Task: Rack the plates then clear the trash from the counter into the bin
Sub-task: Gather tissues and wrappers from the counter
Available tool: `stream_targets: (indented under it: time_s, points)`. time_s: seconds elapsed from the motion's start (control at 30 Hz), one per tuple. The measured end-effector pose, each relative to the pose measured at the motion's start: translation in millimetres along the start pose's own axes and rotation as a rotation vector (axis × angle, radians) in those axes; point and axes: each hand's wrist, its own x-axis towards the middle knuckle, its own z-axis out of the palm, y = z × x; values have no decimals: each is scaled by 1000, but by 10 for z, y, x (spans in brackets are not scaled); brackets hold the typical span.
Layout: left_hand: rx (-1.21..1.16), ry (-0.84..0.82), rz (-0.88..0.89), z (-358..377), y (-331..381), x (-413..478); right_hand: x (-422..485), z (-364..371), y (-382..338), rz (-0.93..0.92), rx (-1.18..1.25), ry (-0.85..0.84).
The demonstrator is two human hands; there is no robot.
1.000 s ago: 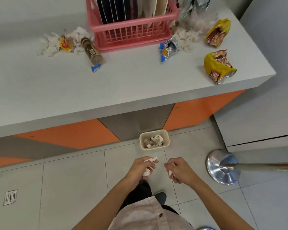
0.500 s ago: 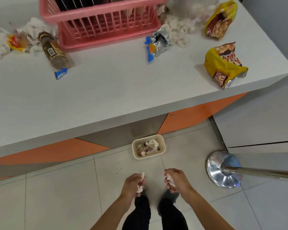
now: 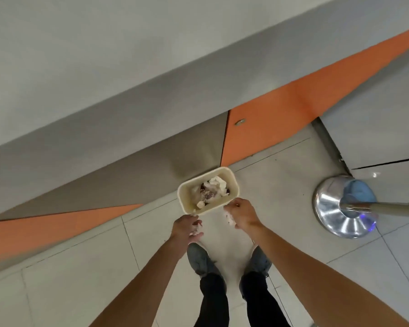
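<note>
Both arms reach forward and down, forearms bare, converging on the bin [image 3: 189, 199] on the floor [image 3: 80, 279]. Left hand [image 3: 185, 228]: back of hand up, wrist roughly straight, grip clamped, fingers curled round white tissue scraps [image 3: 197, 229] that poke out on its inner side. It sits just short of the bin's near-left corner, not over the opening. Right hand [image 3: 242, 214]: back of hand up, knuckles aimed at the bin, grip closed on a white tissue wad [image 3: 229, 219] bulging under the curled fingers. Its knuckles are at the bin's near-right corner, touching the rim or just beside it, can't tell which. The hands are apart from each other, with the gap in line with the bin's near edge. The bin is cream, rectangular, with rounded corners. It stands at the foot of the counter [image 3: 104, 55] front, where the grey panel [image 3: 151, 161] meets the orange panel [image 3: 293, 109]. Inside is binned trash [image 3: 211, 191]: crumpled white tissue plus dark bits. The counter top fills the upper left, blurred. Grey shoes [image 3: 198, 258] and dark trousers [image 3: 213, 303] are below the hands. Stanchion base [image 3: 335, 208], chrome, is on the floor right of the bin, well apart, and its pole [image 3: 399, 207] runs off the right edge.
</note>
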Motion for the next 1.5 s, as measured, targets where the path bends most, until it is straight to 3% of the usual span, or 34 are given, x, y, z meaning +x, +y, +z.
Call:
stream_targets:
  time_s: [0.13, 0.53, 0.9, 1.13, 1.37, 1.5]
  points:
    - [78, 10, 49, 186, 203, 527, 477, 26, -193, -123, -145, 61]
    - [-304, -18, -26, 175, 90, 1140, 940, 211, -182, 119, 153, 20]
    - [-26, -82, -20, 103, 86, 916, 874, 346, -130, 202, 414, 70]
    - [-7, -72, -30, 96, -36, 872, 865, 377, -277, 222, 555, 26]
    - [91, 74, 196, 135, -298, 780, 800, 323, -114, 293, 348, -17]
    - [135, 86, 277, 152, -380, 683, 688, 271, -21, 219, 191, -45]
